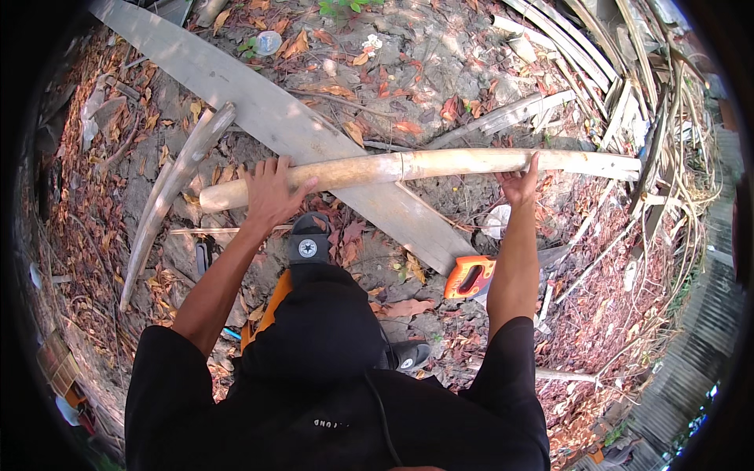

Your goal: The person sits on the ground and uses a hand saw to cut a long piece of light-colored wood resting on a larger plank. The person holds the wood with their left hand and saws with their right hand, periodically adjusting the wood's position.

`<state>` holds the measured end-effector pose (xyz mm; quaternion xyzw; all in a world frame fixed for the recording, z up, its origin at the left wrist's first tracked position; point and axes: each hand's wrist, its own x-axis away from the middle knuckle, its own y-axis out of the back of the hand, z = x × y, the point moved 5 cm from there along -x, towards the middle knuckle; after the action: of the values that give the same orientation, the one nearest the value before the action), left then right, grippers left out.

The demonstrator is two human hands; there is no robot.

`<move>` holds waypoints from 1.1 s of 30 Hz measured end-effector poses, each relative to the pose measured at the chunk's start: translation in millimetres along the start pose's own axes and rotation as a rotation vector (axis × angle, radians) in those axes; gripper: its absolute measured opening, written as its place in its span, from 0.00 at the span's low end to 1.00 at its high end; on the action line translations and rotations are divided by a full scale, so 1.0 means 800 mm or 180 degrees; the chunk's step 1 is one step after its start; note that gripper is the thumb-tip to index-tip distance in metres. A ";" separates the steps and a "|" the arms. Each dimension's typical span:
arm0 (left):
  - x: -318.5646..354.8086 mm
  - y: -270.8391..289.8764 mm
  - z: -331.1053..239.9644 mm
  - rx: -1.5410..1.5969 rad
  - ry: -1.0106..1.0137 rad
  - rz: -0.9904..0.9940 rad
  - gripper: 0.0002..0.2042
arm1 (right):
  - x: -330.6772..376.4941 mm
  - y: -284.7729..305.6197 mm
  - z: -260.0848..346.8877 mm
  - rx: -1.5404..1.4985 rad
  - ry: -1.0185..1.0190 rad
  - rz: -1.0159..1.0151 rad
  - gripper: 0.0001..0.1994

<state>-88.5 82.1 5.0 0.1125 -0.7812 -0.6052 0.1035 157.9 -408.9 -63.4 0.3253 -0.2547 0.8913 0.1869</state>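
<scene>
Because the bamboo pole point(452, 162) is long, slightly bowed and thick-walled by its look, it should handle stiffly, moderately heavy and prone to roll, its smooth skin offering little bite; two well-spaced holds suit it best. It lies crosswise before the person, passing over a grey plank point(236, 90), though whether it rests there I cannot tell. The left hand point(271, 192) grasps it near the thicker end, fingers draped over the top; the right hand point(518, 187) grips from below towards the thinner end, thumb against its side, fingers partly hidden. A ringed node marks the pale, blotchy tan surface. Nearby are a saw with a moulded orange handle point(453, 282), rough weathered wood point(184, 161) and crisp dry leaves point(407, 308) on cracked soil point(424, 55)
</scene>
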 end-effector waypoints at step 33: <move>-0.047 0.019 0.039 0.0575 -0.1596 -0.0421 0.25 | 0.365 0.261 -0.035 -0.2241 0.2791 0.0715 0.25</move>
<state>-62.3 125.7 10.9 0.0186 -0.8242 -0.5475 -0.1433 -169.8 -511.1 45.9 -0.1857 -0.4678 0.8188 0.2762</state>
